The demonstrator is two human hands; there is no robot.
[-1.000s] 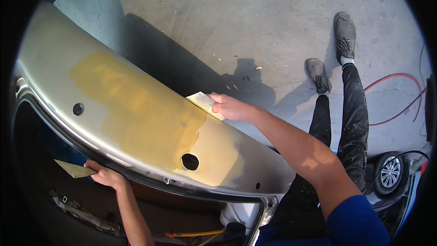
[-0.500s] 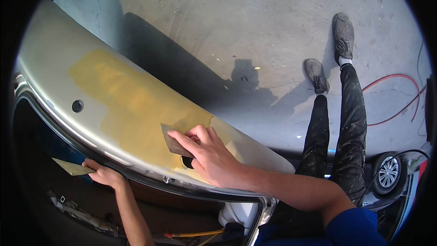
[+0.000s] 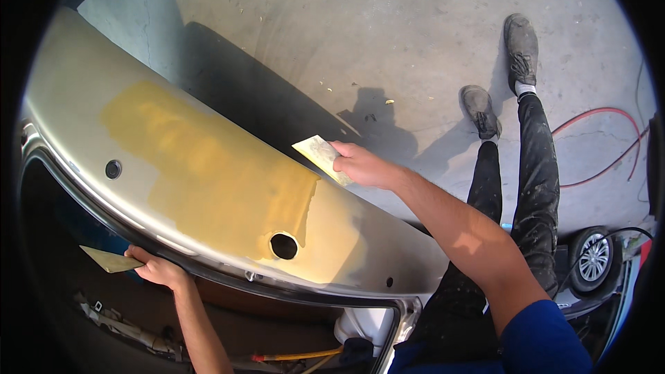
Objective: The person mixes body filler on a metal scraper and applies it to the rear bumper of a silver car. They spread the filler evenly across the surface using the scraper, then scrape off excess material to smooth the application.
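A silver car body panel slants across the left half, coated over its middle with smooth yellow body filler. A round hole with a filler-smeared rim sits at the coat's lower right end. My right hand pinches a flat filler spreader, raised off the panel near its far edge; pale filler marks its face. Below the panel's near edge, over the dark opening, my left hand grips a second flat spreader, yellowish and held out to the left.
A small dark round fitting is set in the panel at left. A rubber seal edges the dark interior. Another person's dark shoes and legs are at right, near a red hose. A car wheel shows beyond.
My right hand has lifted its spreader off the filler and moved up and right, turning it and uncovering the round hole. My left hand has hardly moved.
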